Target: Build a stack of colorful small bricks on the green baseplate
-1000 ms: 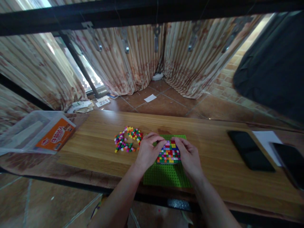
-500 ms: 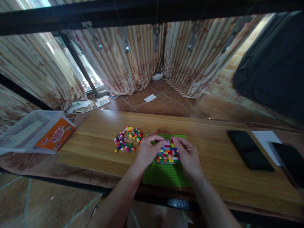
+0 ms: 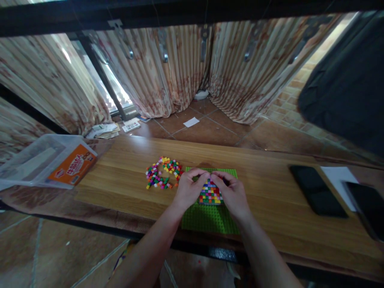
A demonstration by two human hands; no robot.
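Observation:
A block of small multicoloured building bricks (image 3: 211, 195) sits over a green studded baseplate (image 3: 210, 221) at the front middle of the table. My left hand (image 3: 188, 190) is closed in a pinch at the block's upper left. From the other side my right hand (image 3: 233, 194) also pinches, its fingertips almost meeting the left ones at the block's far edge. Whatever lies between the fingertips is too small and covered to make out. Left of the baseplate, loose coloured bricks (image 3: 154, 179) lie in a rough ring, the nearest ones beside my left hand.
On the wooden table (image 3: 120, 180), a clear plastic box (image 3: 36, 148) with an orange label stands at the left end. A dark phone (image 3: 318, 191), a white sheet (image 3: 337, 180) and another dark device (image 3: 367, 204) lie at the right. Curtains hang beyond.
My right hand has shifted left over the block, bringing its fingertips close to those of my left hand. The camera view has also shifted slightly.

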